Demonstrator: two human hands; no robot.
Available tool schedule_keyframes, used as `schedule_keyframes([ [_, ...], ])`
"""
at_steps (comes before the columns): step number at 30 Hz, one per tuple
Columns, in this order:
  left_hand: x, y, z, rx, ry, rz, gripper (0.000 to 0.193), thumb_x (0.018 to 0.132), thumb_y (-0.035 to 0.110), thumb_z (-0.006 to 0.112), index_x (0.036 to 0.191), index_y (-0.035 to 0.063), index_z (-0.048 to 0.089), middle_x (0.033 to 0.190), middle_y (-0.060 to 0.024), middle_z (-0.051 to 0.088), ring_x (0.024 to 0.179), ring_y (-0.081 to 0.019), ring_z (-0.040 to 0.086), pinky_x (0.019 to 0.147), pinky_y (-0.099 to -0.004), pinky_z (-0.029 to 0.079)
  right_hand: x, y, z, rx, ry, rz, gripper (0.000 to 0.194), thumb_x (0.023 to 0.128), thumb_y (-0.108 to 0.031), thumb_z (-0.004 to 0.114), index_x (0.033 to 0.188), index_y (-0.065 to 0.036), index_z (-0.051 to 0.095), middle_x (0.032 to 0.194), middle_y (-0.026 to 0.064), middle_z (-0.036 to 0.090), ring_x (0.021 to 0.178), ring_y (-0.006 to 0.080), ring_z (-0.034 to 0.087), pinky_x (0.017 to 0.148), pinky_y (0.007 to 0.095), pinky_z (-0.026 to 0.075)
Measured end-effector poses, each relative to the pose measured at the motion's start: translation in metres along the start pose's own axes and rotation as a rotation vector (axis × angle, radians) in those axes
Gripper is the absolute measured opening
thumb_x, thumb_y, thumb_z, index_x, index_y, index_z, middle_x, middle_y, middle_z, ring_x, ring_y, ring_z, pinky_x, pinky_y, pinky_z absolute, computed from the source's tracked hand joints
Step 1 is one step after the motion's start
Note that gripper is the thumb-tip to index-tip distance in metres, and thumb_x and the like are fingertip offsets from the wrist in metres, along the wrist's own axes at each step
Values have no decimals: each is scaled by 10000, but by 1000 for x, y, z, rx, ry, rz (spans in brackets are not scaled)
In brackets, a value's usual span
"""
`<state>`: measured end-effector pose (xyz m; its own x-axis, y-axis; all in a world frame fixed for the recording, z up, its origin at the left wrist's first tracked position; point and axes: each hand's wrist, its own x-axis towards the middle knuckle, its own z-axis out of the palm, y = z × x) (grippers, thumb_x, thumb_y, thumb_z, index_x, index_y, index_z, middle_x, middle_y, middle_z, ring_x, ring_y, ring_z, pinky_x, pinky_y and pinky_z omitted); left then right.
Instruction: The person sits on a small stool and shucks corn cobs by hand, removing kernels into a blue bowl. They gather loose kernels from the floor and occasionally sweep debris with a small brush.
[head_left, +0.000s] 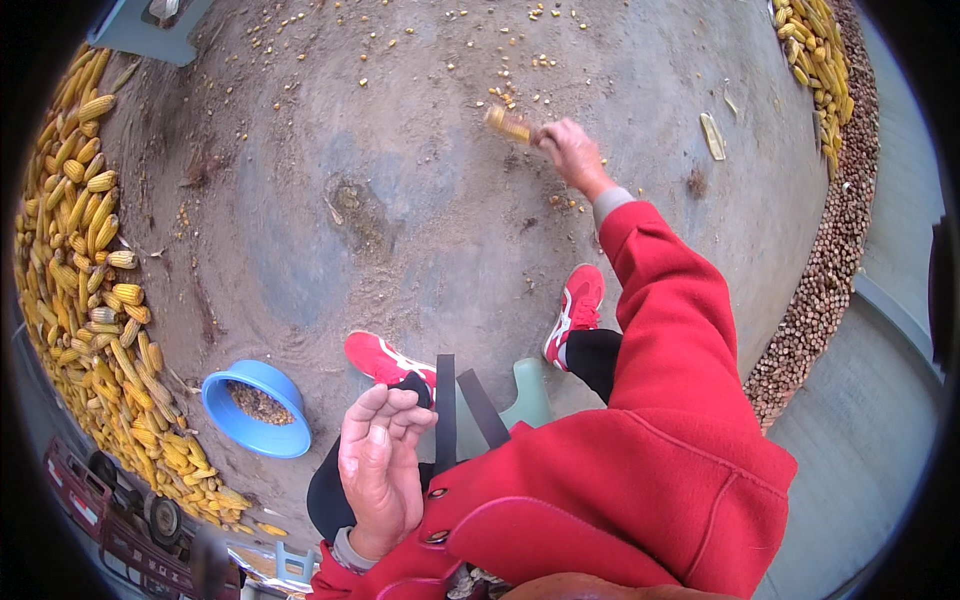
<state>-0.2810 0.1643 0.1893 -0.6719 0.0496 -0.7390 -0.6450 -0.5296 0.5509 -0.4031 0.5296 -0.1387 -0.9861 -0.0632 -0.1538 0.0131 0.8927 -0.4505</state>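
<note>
My right hand (571, 154) reaches far out over the concrete floor (465, 247), gripping one end of what looks like an ear of corn (510, 125). Motion blurs it, and its far end hangs near several loose kernels (504, 97). Close to my body, my left hand (381, 469) is raised above my lap, palm up with fingers loosely bent and nothing in it. Beyond that hand, to the left, a blue plastic basin (292, 442) rests on the floor with a layer of kernels (259, 403) inside.
Corn ears (75, 262) are heaped along the left, with a vehicle (142, 532) behind. At right are more ears (817, 67) and a long stack of cobs (802, 322). A pale green plastic stool (531, 390) shows between my legs. A blue-grey stool (154, 37) stands upper left.
</note>
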Motion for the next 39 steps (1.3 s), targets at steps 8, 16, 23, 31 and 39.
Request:
schedule_keyframes([
  [8,-2,-1,5,12,-9,4,421,899,196,510,1242,-18,391,1131,-164,535,972,-233,561,908,-399,430,115,0,-17,-132,203,451,217,812,-286,587,933,-117,648,962,132,602,913,304,581,785,413,460],
  [16,-9,6,2,-30,-39,3,416,904,199,499,1243,-14,387,1132,-160,537,974,-235,561,917,-401,427,-11,78,-6,473,624,676,290,822,-273,579,915,-9,655,788,118,660,743,238,625,704,356,471],
  [23,-21,7,-4,-53,-85,36,420,913,211,493,1250,-12,381,1134,-154,538,973,-226,561,908,-392,435,-156,71,62,644,705,1262,282,822,-240,610,819,41,633,730,98,644,645,178,605,613,331,465],
  [31,-21,9,-10,-52,-95,41,414,916,214,490,1249,-7,382,1137,-147,536,965,-215,559,876,-384,453,14,-3,47,672,535,944,405,743,-306,648,889,71,625,790,168,667,741,286,649,672,404,490],
  [39,-15,12,-10,-71,-100,16,418,921,209,479,1253,-21,372,1148,-170,527,968,-228,564,876,-395,456,-10,37,22,861,691,849,275,804,-218,573,872,42,630,751,115,657,668,224,624,635,378,473],
])
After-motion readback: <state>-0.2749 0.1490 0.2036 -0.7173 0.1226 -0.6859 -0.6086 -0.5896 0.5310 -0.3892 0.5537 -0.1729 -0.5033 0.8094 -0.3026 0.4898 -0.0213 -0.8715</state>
